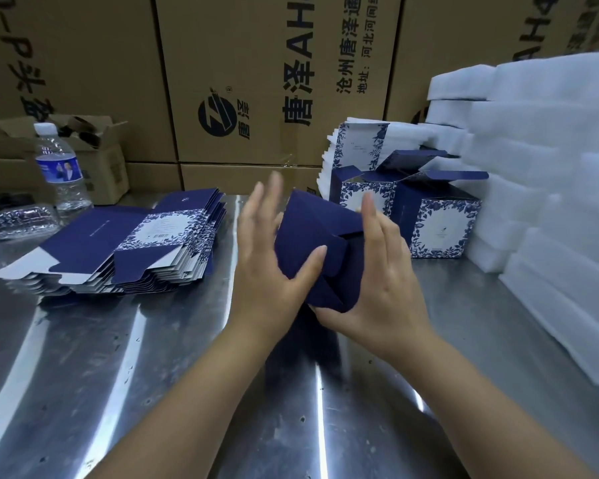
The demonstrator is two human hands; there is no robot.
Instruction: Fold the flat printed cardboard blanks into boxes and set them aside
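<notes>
A navy blue box (pixel 317 233), partly folded, is held above the metal table with its bottom flaps turned toward me. My left hand (pixel 274 250) presses its left side, thumb on a flap and fingers spread upward. My right hand (pixel 381 271) cups the right side and lower corner. A stack of flat navy and floral printed blanks (pixel 125 243) lies on the table to the left. Two folded boxes (pixel 433 219) with open top flaps stand at the back right.
A water bottle (pixel 61 167) stands at the back left beside a small open carton (pixel 97 146). White foam slabs (pixel 547 188) are piled along the right. More blanks (pixel 357 150) lean upright behind the folded boxes. Large brown cartons (pixel 256 81) wall the back of the steel table (pixel 153 357).
</notes>
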